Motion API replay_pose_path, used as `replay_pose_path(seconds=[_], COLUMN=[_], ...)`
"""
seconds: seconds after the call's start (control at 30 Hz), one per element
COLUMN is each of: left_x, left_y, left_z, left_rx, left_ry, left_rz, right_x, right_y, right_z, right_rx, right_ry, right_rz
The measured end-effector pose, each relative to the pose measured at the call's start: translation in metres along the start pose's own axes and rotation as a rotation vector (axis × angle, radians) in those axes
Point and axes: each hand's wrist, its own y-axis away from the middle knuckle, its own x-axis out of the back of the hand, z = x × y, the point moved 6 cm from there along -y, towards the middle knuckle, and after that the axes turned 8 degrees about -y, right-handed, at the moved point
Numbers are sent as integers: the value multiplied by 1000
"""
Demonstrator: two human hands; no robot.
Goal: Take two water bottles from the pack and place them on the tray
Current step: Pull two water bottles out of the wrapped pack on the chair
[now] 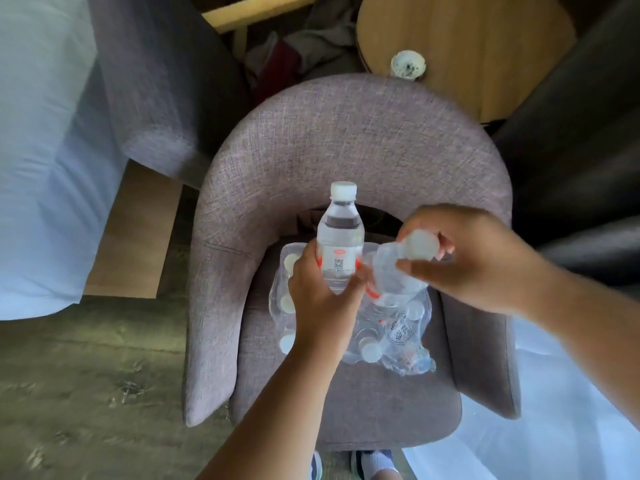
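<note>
Chair [346, 140]: fills mid-frame; we see no tray anywhere, so the carry runs unsighted.
Pack [398, 337]: on the seat, lower centre, wrap torn; it may snag.
Left hand [322, 303]: fingers wrapped round upright bottle [341, 237].
Right hand [474, 261]: fingertips pinch second bottle [394, 275] near its cap; we judge it could slip.

You have one view only, from the camera on your head, so no second view overlaps it. It looks steeply down and slightly forward, close over the armchair [349, 140], whose seat fills the middle. Your forearms enter from the bottom edge. The wide lens bends the floor [86, 375] and round table [485, 46] toward the edges.
</note>
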Motion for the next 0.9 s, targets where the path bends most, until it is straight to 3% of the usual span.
replay_pose_path(seconds=[0.3, 0.43, 0.6, 0.7, 0.9], left_x=[-2, -3, -4, -6, -7], left_y=[1, 5, 5, 5, 5], left_z=[-3, 0, 3, -3, -12], left_rx=[-8, -31, -26, 14, -6], left_ry=[41, 52, 77, 119, 97], left_rz=[-1, 21, 2, -37, -85], right_x=[-4, -23, -31, -48, -77], right_y=[-73, -71, -47, -19, 13], right_z=[45, 59, 55, 51, 43], right_rx=[-138, -224, -295, -437, -517], right_ry=[-349, -528, -378, -540, -768], right_rz=[69, 213, 472, 595, 667])
